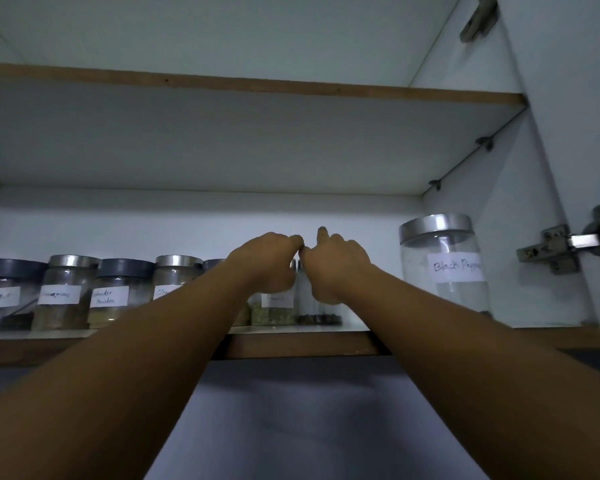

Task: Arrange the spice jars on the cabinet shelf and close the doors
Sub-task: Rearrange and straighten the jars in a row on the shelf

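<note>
A row of labelled glass spice jars stands on the lower cabinet shelf [291, 344]. From the left: a dark-lidded jar [4, 296], a silver-lidded jar [63, 296], a dark-lidded "Coriander Powder" jar [115, 296] and another silver-lidded jar [174, 278]. My left hand [267, 261] grips the top of a jar with green contents [272, 311]. My right hand [336, 265] grips the jar beside it, holding dark spice [321, 315], with the index finger raised. Both lids are hidden by my hands. A tall "Black Pepper" jar [444, 261] stands apart at the right.
An upper shelf [257, 88] spans the cabinet above. The open right door [568, 133] hangs on metal hinges [555, 249]. A grey surface [291, 410] lies below the shelf edge, between my forearms.
</note>
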Motion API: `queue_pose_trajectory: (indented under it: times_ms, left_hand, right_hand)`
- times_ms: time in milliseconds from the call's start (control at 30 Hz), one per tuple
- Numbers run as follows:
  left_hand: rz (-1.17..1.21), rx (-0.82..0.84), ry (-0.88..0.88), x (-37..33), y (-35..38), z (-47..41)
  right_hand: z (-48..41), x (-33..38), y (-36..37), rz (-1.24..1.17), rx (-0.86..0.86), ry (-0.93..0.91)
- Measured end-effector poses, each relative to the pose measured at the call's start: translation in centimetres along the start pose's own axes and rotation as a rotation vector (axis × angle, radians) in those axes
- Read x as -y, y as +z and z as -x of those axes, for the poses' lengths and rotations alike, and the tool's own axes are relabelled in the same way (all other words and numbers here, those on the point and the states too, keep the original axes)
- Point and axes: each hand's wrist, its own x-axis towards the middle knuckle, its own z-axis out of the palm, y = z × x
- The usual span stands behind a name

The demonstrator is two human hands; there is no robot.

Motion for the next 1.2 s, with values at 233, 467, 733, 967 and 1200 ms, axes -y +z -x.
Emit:
queue_pose_trajectory:
  times_ms: [233,467,733,967,1200]
  left_hand:
    - [0.099,0.086,0.053,-1.9,-1.8,3.9]
    - [0.265,0.082,0.050,-3.1,-2.7,8.6]
    - [0.190,0.008,-0.124,1.1,-3.3,11.9]
    - [0.153,-0.099,-0.119,1.8,-2.3,12.1]
    - [0.097,-0.174,-0.074,2.3,-1.5,12.0]
  right_hand:
    - [4.2,-3.2,-4.1,0.203,-0.358,-0.182]
    - [7.4,-10.4,-6.6,-0.155,-0.176,0.155]
    - [8.2,-11.4,-6.7,-0.285,-0.190,0.189]
    - [5.6,-10.2,-5.2,-0.218,-0.113,0.168]
    - [1.9,-8.7,-2.0,-0.067,-0.012,0.169]
